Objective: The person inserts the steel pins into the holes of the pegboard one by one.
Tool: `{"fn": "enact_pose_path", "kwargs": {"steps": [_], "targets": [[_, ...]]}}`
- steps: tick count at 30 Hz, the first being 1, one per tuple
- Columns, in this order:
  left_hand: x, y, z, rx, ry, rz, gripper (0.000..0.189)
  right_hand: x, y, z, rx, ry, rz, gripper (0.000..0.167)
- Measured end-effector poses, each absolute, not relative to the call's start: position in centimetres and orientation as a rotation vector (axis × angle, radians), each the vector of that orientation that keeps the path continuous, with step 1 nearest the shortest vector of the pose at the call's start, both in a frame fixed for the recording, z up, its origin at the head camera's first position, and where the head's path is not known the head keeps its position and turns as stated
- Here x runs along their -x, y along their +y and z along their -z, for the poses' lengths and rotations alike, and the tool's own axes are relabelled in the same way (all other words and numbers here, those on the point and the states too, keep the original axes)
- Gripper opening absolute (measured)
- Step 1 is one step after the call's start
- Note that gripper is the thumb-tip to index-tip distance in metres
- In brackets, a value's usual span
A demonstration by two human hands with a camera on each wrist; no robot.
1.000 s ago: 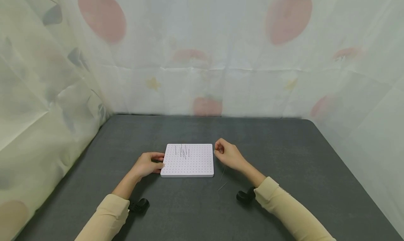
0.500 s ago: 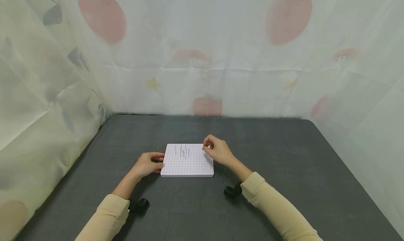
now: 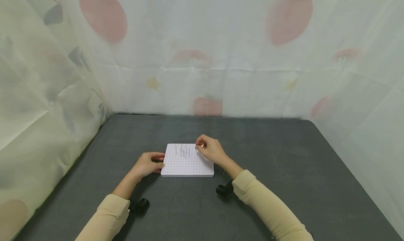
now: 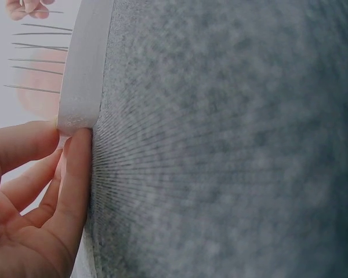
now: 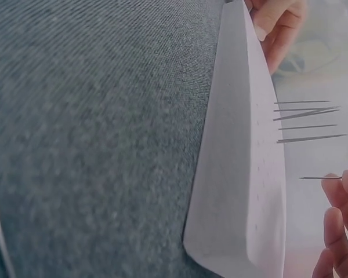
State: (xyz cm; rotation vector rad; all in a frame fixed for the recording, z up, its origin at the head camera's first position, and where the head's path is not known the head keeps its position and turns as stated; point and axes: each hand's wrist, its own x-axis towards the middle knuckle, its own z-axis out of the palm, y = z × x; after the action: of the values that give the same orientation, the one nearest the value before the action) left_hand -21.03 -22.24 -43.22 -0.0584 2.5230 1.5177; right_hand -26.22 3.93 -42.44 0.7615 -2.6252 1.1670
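Note:
A white board (image 3: 189, 168) with rows of small holes lies flat on the table. My left hand (image 3: 146, 165) grips its left edge, thumb near the top rim and fingers against the side wall, as the left wrist view shows up close. Above the board's back right part, my right hand (image 3: 212, 150) pinches a thin metal needle (image 5: 320, 178) between thumb and fingertip. In the right wrist view the needle's free tip points at the board with a gap between. Several similar needles (image 5: 307, 126) stand in holes toward the back left, some leaning.
A loose needle (image 3: 222, 176) lies on the dark grey table (image 3: 176, 213) right of the board, partly behind the right wrist. Black wrist cameras (image 3: 139, 206) hang under both sleeves. Printed curtains (image 3: 240, 90) enclose the table at the back and sides.
My right hand has moved left from beside the board to over its back part, carrying the needle. The left hand and the board stay put. The right forearm now covers one loose needle.

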Motion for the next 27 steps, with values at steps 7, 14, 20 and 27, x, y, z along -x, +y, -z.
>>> {"fn": "enact_pose_path", "kwargs": {"steps": [7,14,20,27], "targets": [[21.0,-22.2,43.2,0.071,2.517,-1.521,0.047,26.4,3.2,42.7,-0.762,-2.646,-1.136,0.005],[21.0,-22.2,43.2,0.064,2.513,-1.528,0.046,26.4,2.8,42.8,-0.785,-2.666,-1.089,0.005],[21.0,-22.3,43.2,0.062,2.514,-1.528,0.046,26.4,2.6,42.8,-0.815,-2.686,-1.067,0.004],[21.1,-22.3,43.2,0.052,2.528,-1.512,0.046,26.4,2.6,43.1,-0.829,-2.707,-1.050,0.005]]}}
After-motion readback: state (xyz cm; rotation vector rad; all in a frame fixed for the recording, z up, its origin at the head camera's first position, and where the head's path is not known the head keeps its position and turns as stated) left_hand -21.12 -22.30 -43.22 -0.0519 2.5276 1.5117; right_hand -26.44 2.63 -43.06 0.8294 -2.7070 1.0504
